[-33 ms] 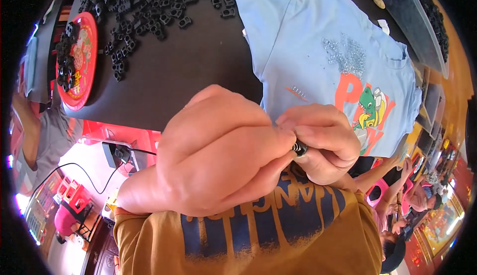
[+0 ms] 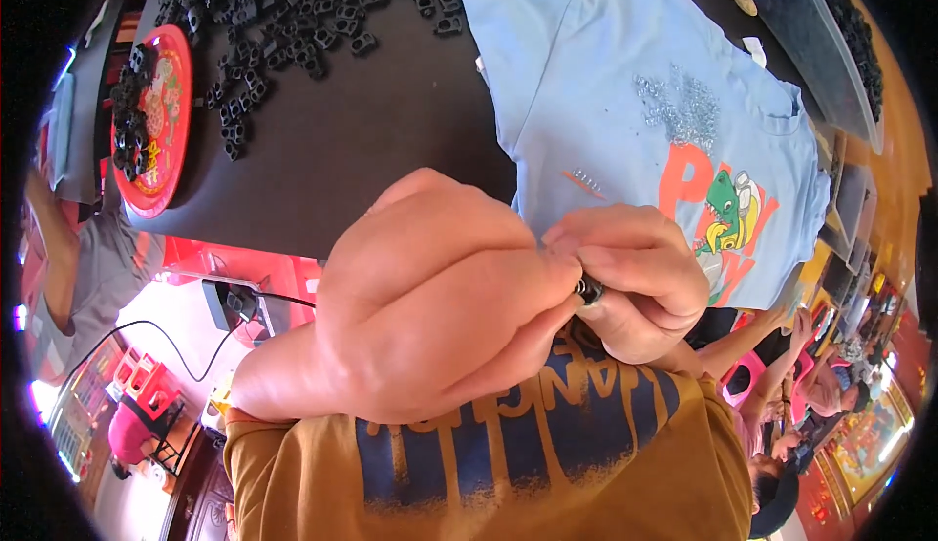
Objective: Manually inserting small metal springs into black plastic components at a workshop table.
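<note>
My left hand is closed, its thumb and fingertips pinching at a small metal coil spring. Most of that spring is covered by the fingertips and the black piece. Facing it, my right hand grips a small black plastic piece, and the spring's visible end meets this piece. Both hands touch at the fingertips, just above the table's near edge. Beyond them, a few loose springs lie on a light blue T-shirt, with a bigger heap of springs farther off.
Many black plastic pieces cover the dark table's far left. A red round tray with more black pieces stands at the left edge. At far right is a clear plastic bin. Other people sit beyond the table on both sides.
Slightly less of the spring shows between my fingertips and the black piece. My left hand has shifted very slightly; the rest looks the same.
</note>
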Available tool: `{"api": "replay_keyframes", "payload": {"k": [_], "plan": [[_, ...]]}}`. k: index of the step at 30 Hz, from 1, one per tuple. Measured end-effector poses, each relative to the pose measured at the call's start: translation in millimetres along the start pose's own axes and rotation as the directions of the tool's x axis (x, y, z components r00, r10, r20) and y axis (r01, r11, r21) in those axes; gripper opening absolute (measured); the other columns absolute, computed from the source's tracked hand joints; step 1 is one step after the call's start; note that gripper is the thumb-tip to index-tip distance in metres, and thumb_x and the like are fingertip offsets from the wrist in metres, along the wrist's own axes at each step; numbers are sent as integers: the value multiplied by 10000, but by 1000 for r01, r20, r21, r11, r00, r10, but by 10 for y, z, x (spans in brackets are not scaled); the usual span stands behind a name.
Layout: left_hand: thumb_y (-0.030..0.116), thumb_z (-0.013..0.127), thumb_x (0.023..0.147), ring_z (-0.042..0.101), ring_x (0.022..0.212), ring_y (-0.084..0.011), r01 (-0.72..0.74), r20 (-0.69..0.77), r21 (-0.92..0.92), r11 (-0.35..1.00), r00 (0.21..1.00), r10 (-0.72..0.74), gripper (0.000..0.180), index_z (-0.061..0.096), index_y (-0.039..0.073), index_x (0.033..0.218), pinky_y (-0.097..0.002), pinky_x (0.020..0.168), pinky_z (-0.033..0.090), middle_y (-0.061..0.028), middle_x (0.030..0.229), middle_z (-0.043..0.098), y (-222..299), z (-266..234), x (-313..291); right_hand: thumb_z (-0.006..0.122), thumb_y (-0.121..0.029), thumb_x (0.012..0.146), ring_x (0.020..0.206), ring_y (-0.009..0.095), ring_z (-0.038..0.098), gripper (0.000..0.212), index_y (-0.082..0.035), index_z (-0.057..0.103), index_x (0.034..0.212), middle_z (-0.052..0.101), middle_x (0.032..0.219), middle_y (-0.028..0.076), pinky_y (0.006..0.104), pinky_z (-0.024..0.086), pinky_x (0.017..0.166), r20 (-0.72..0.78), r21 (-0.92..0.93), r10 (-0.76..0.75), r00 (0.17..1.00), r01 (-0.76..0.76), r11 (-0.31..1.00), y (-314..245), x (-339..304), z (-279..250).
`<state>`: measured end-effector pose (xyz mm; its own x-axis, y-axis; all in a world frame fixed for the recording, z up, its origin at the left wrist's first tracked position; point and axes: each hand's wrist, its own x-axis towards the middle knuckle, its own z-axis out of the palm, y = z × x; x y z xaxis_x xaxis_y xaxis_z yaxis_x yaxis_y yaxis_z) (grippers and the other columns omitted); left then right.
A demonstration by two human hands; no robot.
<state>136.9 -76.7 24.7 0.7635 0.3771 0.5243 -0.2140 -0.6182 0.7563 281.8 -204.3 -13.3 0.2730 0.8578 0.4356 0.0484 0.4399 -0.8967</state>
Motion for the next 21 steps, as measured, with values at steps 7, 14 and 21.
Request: {"api": "replay_keyframes", "payload": {"k": [7, 14, 21], "plan": [[-5, 706, 624, 507, 559, -152, -266, 51, 402, 876, 962, 269, 311, 640, -6, 928, -312, 525, 380, -86, 840, 590, 37, 74, -3, 685, 67, 749, 824, 232, 626, 269, 56, 634, 1013, 626, 954, 171, 294, 494, 689, -32, 63, 98, 995, -96, 993, -48, -51, -10], [-38, 628, 656, 557, 658, -199, -52, 161, 202, 978, 987, 19, 352, 631, -35, 1007, -331, 572, 404, -115, 894, 608, 113, 8, 127, 696, 61, 751, 854, 227, 626, 269, 60, 634, 1012, 646, 954, 164, 297, 486, 726, -169, 166, 169, 971, -141, 976, -67, -63, 15], [-123, 605, 705, 563, 660, -211, 249, -120, 354, 902, 968, -220, 279, 665, -5, 950, -276, 574, 454, -104, 794, 604, -67, -254, 175, 674, 59, 763, 855, 229, 626, 231, 58, 645, 992, 651, 963, 162, 310, 483, 726, -148, 279, 276, 950, -227, 933, -71, -104, 15]]}}
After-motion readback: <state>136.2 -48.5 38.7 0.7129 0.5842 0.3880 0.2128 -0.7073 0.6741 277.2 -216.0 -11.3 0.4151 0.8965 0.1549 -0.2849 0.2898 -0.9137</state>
